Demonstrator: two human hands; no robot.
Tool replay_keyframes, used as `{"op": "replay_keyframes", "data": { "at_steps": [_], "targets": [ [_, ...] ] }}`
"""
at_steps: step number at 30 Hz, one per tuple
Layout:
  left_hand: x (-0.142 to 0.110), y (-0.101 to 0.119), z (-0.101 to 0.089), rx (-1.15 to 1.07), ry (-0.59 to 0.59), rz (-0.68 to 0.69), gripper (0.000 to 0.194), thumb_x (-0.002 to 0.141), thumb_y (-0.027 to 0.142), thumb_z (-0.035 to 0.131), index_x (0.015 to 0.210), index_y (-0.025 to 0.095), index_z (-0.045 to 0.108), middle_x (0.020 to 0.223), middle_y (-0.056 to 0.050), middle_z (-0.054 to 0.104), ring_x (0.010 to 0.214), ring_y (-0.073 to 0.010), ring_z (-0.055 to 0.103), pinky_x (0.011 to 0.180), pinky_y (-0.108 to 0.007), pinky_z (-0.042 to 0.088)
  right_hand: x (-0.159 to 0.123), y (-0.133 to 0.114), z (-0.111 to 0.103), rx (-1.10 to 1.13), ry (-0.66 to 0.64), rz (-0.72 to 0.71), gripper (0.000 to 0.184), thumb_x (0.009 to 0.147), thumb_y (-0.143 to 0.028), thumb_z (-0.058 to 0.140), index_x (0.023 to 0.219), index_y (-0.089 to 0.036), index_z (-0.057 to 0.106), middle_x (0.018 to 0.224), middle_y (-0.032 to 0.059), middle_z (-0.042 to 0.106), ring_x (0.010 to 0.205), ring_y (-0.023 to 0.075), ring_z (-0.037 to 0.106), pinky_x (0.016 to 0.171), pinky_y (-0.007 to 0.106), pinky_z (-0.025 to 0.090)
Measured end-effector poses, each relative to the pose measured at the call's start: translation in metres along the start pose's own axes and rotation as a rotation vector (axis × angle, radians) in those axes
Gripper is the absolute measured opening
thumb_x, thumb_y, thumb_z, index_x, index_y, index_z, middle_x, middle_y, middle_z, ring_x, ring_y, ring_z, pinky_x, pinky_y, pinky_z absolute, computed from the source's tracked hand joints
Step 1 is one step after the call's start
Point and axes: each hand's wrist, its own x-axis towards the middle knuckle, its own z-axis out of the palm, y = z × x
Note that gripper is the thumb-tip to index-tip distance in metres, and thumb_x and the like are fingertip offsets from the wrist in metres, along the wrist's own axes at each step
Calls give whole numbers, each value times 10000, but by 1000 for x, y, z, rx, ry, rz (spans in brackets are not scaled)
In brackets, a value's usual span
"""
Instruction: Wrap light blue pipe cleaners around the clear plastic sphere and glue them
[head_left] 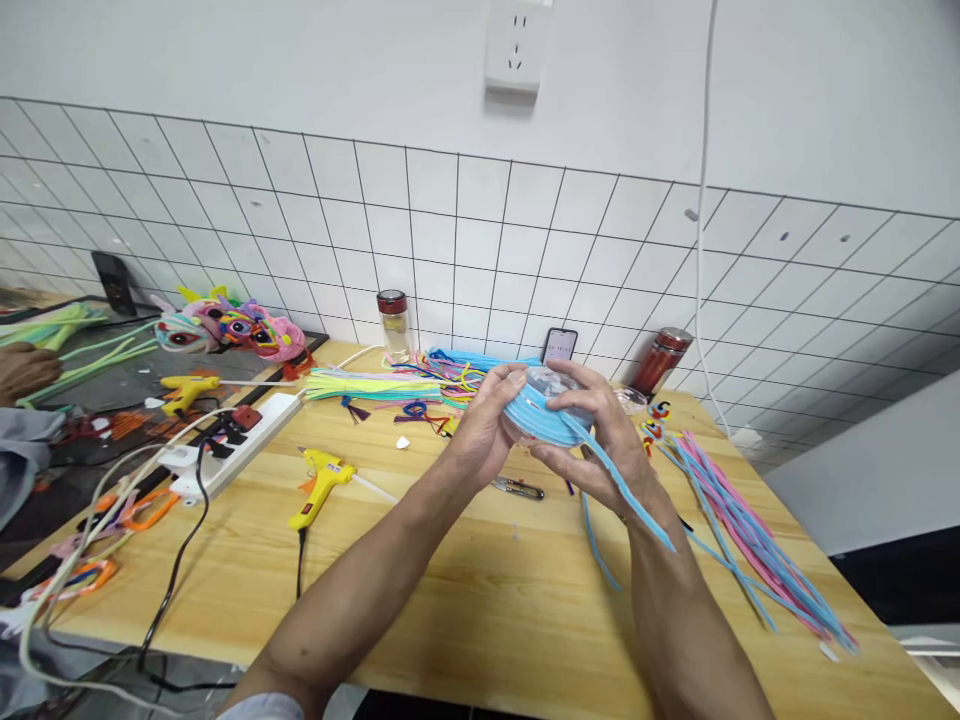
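Observation:
Above the table, both hands hold a clear round plastic container wound with light blue pipe cleaner (544,415). My left hand (484,425) grips its left side, thumb on top. My right hand (607,435) is curled around the right side, its fingers pressing on the blue coils. A loose blue pipe cleaner end (634,505) trails over the right wrist. Below the hands lies a pair of small thread snips (521,489), partly hidden. To the right is a bundle of blue and pink pipe cleaners (765,530).
A yellow glue gun (322,485) and a white power strip (244,440) with cords lie left. Colourful pipe cleaners (375,386), a glass bottle (394,325), a phone (560,344) and a red flask (664,360) line the back. Another person's hand (30,372) shows far left.

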Motion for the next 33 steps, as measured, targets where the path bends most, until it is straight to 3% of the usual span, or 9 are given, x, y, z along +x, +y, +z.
{"op": "replay_keyframes", "data": {
  "at_steps": [5,9,17,24,33],
  "targets": [
    [0,-4,1,28,17,47,570,746,541,979,1082,190,681,983,-3,725,854,-143,686,816,-281,539,1,3,4,-4,58,-29,441,886,-346,898,1254,-336,653,1527,128,663,1426,363,651,1133,598,578],
    [-4,-6,0,142,61,161,557,827,619,898,1159,224,686,1077,-21,737,977,-180,711,868,-304,548,1,3,5,-35,55,-28,453,888,-362,892,1268,-340,647,1534,132,651,1419,373,653,1128,615,581],
    [-15,-11,-3,421,11,354,427,940,470,813,1257,239,645,1254,-76,732,1207,-243,692,1033,-358,556,2,2,6,-93,76,-90,496,886,-285,878,1304,-340,618,1539,142,629,1429,369,640,1114,618,596],
    [-13,-16,-3,457,13,414,488,904,572,829,1199,248,615,1508,-114,641,1408,-296,613,1147,-429,519,1,4,5,-91,89,-97,455,903,-293,865,1290,-320,628,1532,150,640,1426,364,647,1121,607,597],
    [-10,-23,-7,423,28,387,517,927,617,803,1242,260,602,1469,-101,657,1366,-275,626,1141,-425,525,2,3,9,-52,80,-51,454,904,-309,873,1297,-332,645,1531,137,651,1435,358,639,1138,581,570]
  ]
}}
